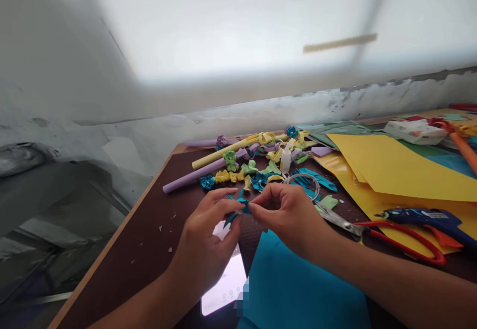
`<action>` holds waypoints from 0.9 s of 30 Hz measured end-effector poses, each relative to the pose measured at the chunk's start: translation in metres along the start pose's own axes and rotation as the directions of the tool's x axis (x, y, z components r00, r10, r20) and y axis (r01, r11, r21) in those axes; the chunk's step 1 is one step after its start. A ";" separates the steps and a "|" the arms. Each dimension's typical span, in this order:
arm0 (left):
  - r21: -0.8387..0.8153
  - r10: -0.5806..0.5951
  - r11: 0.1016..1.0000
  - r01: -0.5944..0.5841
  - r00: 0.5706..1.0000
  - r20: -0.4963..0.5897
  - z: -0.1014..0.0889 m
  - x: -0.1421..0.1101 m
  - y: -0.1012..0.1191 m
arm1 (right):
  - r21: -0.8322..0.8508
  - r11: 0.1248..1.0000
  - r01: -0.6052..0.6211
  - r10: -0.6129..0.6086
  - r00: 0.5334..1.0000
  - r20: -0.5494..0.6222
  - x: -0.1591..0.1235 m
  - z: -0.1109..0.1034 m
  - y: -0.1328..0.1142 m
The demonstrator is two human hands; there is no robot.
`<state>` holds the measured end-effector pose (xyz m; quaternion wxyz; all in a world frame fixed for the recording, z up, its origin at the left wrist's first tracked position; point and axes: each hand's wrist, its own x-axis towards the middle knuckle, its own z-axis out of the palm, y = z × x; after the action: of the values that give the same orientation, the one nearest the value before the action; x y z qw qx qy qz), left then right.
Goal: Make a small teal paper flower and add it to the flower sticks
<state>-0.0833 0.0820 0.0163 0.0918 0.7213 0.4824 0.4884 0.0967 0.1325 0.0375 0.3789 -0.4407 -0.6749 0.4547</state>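
Both of my hands meet over the dark brown table (141,239) and pinch one small teal paper piece (238,207) between their fingertips. My left hand (206,239) grips its lower left end with curled fingers. From the right, my right hand (288,212) pinches the other end. A teal paper sheet (298,289) lies right under my wrists. Just beyond my hands sit several small folded paper flowers (223,176) in teal, yellow and green.
Purple and yellow paper rolls (194,175) lie at the back, beside a small glue bottle (285,159). Red-handled scissors (391,237), a blue glue gun (428,218) and yellow sheets (395,170) lie to the right. A lit phone (225,284) rests under my left hand. The table's left edge drops off.
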 end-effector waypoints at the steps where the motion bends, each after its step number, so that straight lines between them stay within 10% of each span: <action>1: 0.015 -0.012 1.000 0.012 1.000 0.001 0.000 0.001 0.000 | -0.009 1.000 0.001 -0.001 1.000 -0.004 0.000 0.000 0.001; 15: 0.176 -0.075 0.983 0.058 0.993 0.089 -0.005 0.005 0.004 | -0.296 0.930 0.217 -0.219 0.975 0.027 -0.004 0.003 -0.004; 24: 0.209 0.137 0.967 -0.144 0.989 0.050 -0.003 -0.001 0.002 | 0.012 0.996 0.094 -0.094 0.995 0.043 0.001 0.005 0.003; 27: 0.026 -0.013 1.000 0.013 1.000 0.022 -0.001 -0.002 0.006 | -0.072 0.986 0.153 -0.155 0.988 -0.020 0.003 0.001 0.004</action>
<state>-0.0802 0.0768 0.0190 0.0909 0.7248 0.4924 0.4733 0.0954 0.1359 0.0336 0.4061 -0.4060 -0.7175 0.3943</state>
